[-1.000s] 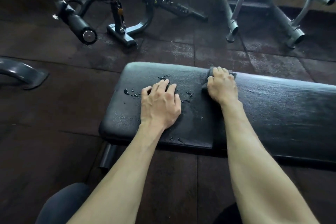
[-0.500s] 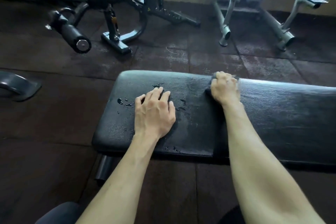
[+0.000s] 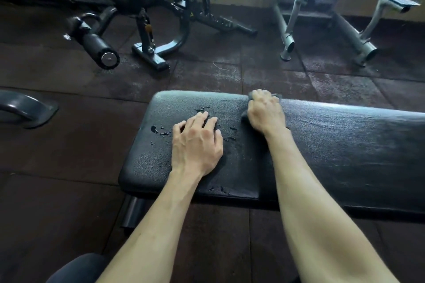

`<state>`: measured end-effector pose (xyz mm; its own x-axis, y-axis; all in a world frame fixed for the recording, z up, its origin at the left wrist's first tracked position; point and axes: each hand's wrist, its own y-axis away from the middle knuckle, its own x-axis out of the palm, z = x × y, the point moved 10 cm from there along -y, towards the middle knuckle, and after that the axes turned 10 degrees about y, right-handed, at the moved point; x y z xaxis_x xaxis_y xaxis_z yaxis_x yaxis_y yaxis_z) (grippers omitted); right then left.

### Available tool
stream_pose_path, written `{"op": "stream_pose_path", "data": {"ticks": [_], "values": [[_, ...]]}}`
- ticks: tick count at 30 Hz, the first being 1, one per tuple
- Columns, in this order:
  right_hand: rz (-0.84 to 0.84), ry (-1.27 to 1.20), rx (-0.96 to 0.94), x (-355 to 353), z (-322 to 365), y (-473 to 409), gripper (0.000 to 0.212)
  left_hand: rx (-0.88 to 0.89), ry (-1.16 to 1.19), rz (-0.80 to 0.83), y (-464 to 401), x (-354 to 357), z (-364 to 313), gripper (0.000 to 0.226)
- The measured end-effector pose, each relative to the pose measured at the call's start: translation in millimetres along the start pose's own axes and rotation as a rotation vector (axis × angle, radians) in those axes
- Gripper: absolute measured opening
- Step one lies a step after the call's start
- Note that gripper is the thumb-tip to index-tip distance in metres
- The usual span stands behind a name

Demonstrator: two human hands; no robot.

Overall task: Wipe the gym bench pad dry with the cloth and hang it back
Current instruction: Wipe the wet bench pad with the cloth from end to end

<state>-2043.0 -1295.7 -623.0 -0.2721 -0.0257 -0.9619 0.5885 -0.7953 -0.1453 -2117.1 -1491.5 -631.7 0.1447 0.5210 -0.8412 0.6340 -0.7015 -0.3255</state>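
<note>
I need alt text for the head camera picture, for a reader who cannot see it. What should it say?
A person's right hand presses a dark cloth against the far edge of a black gym bench pad, while the left hand rests flat on the pad. Water drops lie on the pad around the left hand. Other gym machines stand behind on the dark floor.
</note>
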Motion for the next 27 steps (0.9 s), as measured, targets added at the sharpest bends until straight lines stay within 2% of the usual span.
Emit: {"op": "stream_pose_path", "data": {"ticks": [3, 6, 10, 14, 18, 22, 27], "values": [[0.011, 0.02, -0.138, 5.4, 22.9, 23.0, 0.035, -0.002, -0.003, -0.002, -0.3, 0.0, 0.3, 0.044], [-0.005, -0.033, -0.119, -4.3, -1.7, 44.2, 0.047, -0.006, 0.012, -0.002, -0.1, -1.0, 0.4, 0.044], [0.017, 0.048, 0.016, -7.0, -33.6, 21.4, 0.037, 0.0, 0.031, -0.004, -0.7, -2.1, 0.4, 0.043], [0.03, 0.011, -0.037, 4.2, 7.9, 20.7, 0.025, -0.001, 0.019, -0.003, -1.3, -2.1, 0.4, 0.043], [0.021, -0.006, -0.163, 1.9, 35.4, 71.8, 0.041, -0.001, 0.048, 0.006, -1.0, -3.5, -0.1, 0.042], [-0.002, -0.043, -0.09, -10.1, 1.8, 107.5, 0.051, -0.011, 0.165, 0.033, 1.8, -12.4, 4.9, 0.043], [0.016, 0.035, 0.027, -9.4, -3.5, 74.6, 0.028, -0.028, 0.162, 0.013, 8.1, -41.6, 27.3, 0.038]]}}
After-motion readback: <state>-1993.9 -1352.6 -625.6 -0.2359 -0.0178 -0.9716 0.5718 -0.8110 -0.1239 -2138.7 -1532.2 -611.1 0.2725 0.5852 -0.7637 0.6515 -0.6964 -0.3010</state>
